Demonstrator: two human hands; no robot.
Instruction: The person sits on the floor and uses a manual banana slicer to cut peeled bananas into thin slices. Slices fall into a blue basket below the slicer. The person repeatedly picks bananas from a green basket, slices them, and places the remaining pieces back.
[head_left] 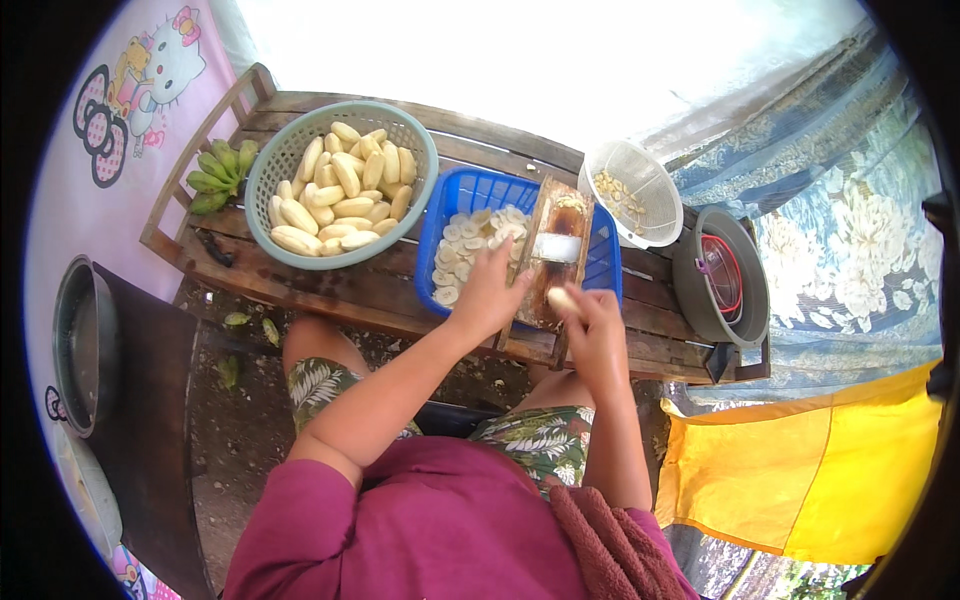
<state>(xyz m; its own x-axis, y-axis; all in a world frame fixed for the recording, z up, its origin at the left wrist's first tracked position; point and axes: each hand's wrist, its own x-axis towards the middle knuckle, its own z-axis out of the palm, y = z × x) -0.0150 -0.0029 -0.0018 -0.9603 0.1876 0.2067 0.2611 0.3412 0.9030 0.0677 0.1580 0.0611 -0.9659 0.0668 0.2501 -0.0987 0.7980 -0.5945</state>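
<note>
A wooden slicer (573,215) with a pale metal blade plate leans at a slant across a blue plastic basket (430,235). Round pale slices (462,250) lie in the basket. My left hand (488,290) is at the slicer's left edge, thumb on the board and fingers along its side above the slices, gripping it. On the board's lower part, my right hand (593,322) has closed fingers round a peeled banana (562,300), its end pressed to the wood. Left of the basket, a grey-green colander (262,190) is heaped with peeled bananas (347,175).
A slatted wooden bench (300,290) bears everything. Unpeeled green bananas (220,172) lie at its left end. Right of the slicer are a white strainer (652,225) with small pieces and a grey basin (695,265) holding a red-rimmed item. A metal basin (85,345) stands far left.
</note>
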